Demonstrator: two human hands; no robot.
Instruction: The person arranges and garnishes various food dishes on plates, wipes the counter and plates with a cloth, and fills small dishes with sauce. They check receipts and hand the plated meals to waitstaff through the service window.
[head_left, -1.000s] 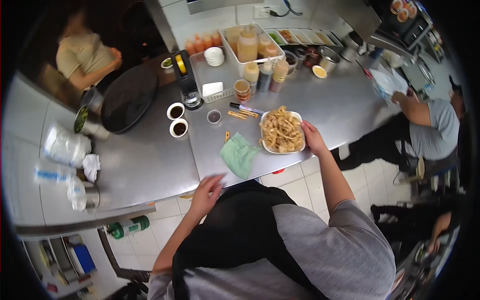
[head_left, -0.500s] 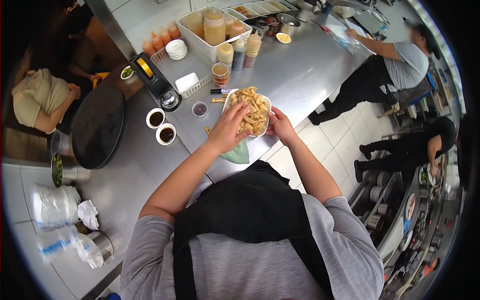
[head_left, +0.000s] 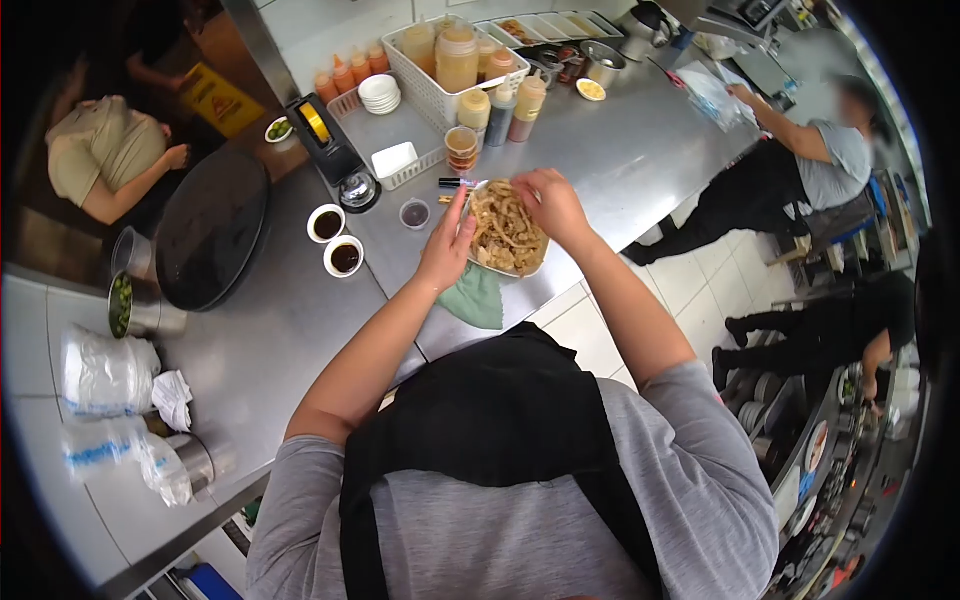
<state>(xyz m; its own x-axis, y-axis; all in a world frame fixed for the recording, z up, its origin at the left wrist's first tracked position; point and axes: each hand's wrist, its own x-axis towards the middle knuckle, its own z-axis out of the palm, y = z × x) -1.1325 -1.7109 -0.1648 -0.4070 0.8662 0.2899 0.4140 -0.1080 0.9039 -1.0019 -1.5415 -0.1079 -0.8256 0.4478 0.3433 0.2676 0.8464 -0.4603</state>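
A white tray heaped with golden fried food [head_left: 508, 235] is on the steel counter in front of me. My left hand [head_left: 448, 247] lies along the tray's left side, its fingers extended and the thumb at the food. At the upper right edge of the food is my right hand [head_left: 552, 205], fingers bent together; what they pinch is too small to make out. A green cloth [head_left: 472, 299] lies partly beneath the tray's near left side. Beyond the tray is a black marker [head_left: 456, 183], and a small lidded cup [head_left: 414, 213] sits to the left.
Two cups of dark sauce [head_left: 335, 240], a bell [head_left: 358, 192] and a tape dispenser [head_left: 325, 140] stand left. Behind are sauce bottles [head_left: 527, 108] and a white basket [head_left: 432, 82]. A black round tray [head_left: 212, 230] is far left. Co-workers [head_left: 835, 165] stand right; another person stands left.
My right hand has moved from the tray's right side up to its far edge. My left hand has shifted off the food to the left side.
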